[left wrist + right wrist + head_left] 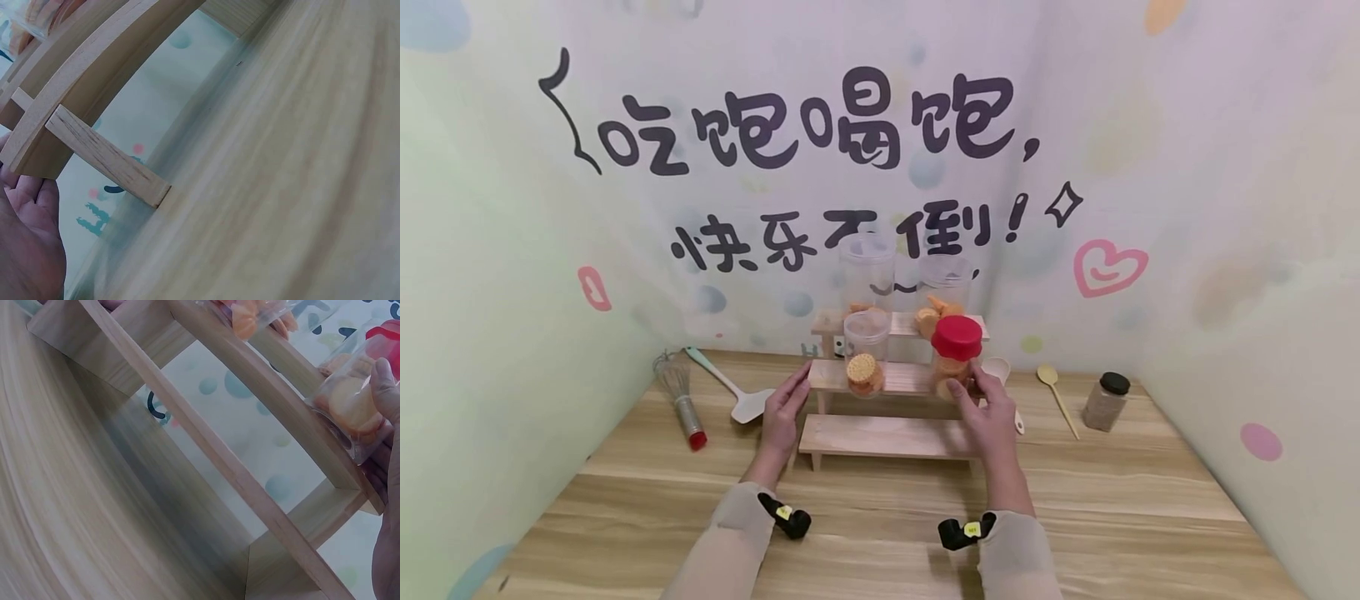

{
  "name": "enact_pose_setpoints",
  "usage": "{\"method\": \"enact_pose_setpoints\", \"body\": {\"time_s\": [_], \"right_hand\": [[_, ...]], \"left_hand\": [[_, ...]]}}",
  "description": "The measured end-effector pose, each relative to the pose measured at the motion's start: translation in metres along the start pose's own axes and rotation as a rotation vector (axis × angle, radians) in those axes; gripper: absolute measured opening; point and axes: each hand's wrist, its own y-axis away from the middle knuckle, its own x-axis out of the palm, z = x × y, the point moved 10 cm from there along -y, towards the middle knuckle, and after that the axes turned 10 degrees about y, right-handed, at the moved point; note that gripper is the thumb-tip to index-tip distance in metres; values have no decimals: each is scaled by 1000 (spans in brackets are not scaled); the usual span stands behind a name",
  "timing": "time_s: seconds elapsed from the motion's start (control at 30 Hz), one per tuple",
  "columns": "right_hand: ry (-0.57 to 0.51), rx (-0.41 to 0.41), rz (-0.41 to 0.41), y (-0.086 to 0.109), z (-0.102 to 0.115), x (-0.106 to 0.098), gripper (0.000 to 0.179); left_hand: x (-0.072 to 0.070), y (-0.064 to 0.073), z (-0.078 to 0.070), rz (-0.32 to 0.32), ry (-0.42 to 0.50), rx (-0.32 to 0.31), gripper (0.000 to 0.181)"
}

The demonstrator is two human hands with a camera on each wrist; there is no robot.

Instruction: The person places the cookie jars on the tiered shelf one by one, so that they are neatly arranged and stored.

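Note:
A tiered wooden display stand (887, 427) rises in three steps on the table. My right hand (992, 417) holds a clear jar with a red lid (957, 337) at the right end of the middle step, thumb across its front and fingers at its far side. Round biscuits show through the jar wall (356, 409) in the right wrist view. My left hand (781, 417) touches the left end of the middle step, its fingertips at the board's edge (37, 140). Left on that same step stands an uncapped clear jar of biscuits (866, 354).
Two more clear jars, a left one (867, 271) and a right one (943, 292), stand on the top step. To the left lie a whisk (681, 404) and a white spatula (748, 406). A yellow spoon (1060, 400) and a black-lidded jar (1106, 404) are at the right.

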Motion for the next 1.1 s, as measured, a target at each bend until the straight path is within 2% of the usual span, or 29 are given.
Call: {"method": "enact_pose_setpoints", "body": {"time_s": [0.37, 0.63, 1.1], "right_hand": [[59, 61, 22, 0, 0, 2, 54], [71, 49, 22, 1, 1, 4, 55], [97, 40, -5, 1, 0, 6, 57]], "left_hand": [[1, 0, 1, 0, 2, 3, 41], [1, 2, 0, -2, 12, 11, 41], [-1, 2, 2, -12, -13, -30, 41]]}}
